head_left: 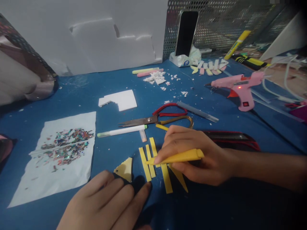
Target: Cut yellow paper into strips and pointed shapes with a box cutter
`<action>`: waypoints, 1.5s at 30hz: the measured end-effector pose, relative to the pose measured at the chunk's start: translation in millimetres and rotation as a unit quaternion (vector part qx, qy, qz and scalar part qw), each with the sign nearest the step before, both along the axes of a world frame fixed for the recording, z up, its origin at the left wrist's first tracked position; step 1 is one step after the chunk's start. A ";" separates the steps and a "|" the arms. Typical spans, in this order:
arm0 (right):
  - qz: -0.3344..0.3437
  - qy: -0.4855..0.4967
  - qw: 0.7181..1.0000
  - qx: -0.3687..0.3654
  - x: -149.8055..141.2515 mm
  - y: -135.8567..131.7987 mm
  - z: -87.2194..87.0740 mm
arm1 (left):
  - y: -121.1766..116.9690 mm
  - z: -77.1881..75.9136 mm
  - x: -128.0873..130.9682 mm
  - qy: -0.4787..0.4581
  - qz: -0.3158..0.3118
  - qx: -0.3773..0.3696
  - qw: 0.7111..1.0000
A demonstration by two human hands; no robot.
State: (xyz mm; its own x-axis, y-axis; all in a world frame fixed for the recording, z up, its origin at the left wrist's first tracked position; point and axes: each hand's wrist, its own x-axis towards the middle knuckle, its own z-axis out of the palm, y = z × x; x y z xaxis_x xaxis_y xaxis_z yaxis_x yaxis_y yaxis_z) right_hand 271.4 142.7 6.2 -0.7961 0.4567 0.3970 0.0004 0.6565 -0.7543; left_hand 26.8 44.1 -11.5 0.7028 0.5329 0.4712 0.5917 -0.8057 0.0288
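My right hand [192, 153] is closed on a yellow marker [179, 156], which it holds low and nearly level, its tip over the yellow strips. Several narrow yellow strips [145, 164] lie side by side on the blue table, partly covered by this hand. A pointed yellow piece [179, 179] sticks out beneath it. Lying flat with fingers stretched, my left hand [107, 201] has one fingertip at the lower end of the leftmost strip. Beyond its knuckles rests a yellow wedge-shaped piece [125, 170] with a scalloped edge and a small dark dot.
Red-and-brown-handled scissors [148, 120] and a white marker [122, 131] lie ahead. A pink glue gun [240, 86] with a lit red light stands right. Glittery flakes cover a white sheet [79, 175] at left. A phone [187, 33] leans at the back, near white scraps [157, 77].
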 end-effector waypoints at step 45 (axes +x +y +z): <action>0.040 0.028 0.999 0.013 -1.5 -0.7 1.6 | 0.0 0.4 1.2 -0.004 0.003 -0.005 1.000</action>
